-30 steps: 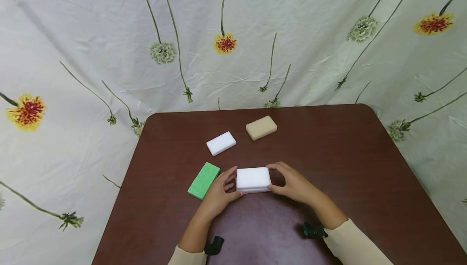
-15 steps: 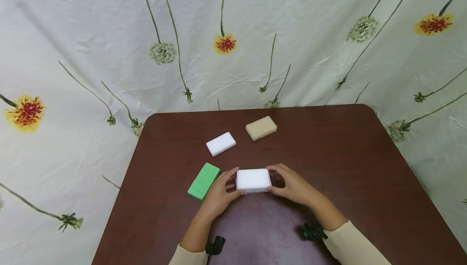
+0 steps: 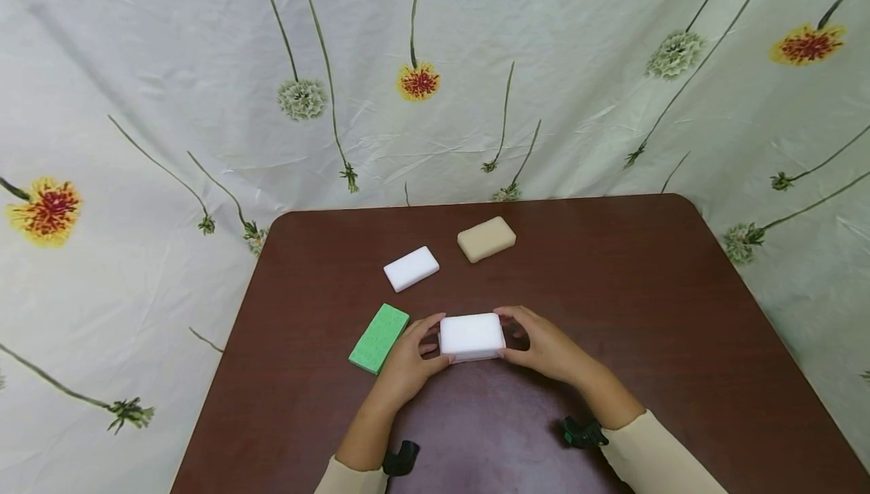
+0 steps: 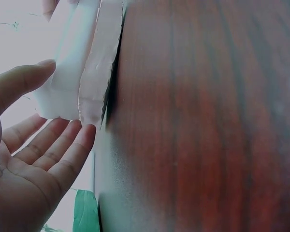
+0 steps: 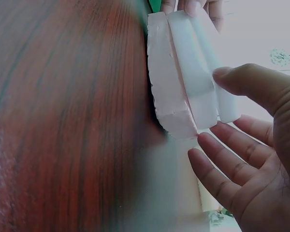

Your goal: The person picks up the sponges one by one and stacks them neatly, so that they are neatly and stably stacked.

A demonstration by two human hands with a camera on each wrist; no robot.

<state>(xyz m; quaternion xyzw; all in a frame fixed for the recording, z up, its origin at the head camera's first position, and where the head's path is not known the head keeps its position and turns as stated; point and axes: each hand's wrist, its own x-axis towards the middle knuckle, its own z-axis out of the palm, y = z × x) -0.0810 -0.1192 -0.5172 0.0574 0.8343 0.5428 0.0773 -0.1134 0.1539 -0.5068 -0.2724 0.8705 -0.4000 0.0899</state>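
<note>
In the head view a white sponge (image 3: 472, 334) tops a small stack at the middle of the table. Both wrist views show the layers edge on: a pale pinkish block (image 5: 168, 72) with ragged edges lies lowest, with white layers (image 5: 195, 72) above it. My left hand (image 3: 405, 358) holds the stack's left end, thumb at the near corner and fingertips at the far one. From the other side my right hand (image 3: 547, 344) grips the right end likewise. In the left wrist view, the lower left fingertips (image 4: 89, 131) sit right at the pinkish block's end.
A green sponge (image 3: 379, 338) lies just left of my left hand. Beyond the stack are another white sponge (image 3: 411, 269) and a tan sponge (image 3: 486, 239). The brown table (image 3: 632, 275) ends at the back against a flower-print cloth (image 3: 578, 48).
The top white sponge settles slightly and my left fingertips shift a little right along its far corner. Both hands stay at the stack's ends; the other sponges stay put.
</note>
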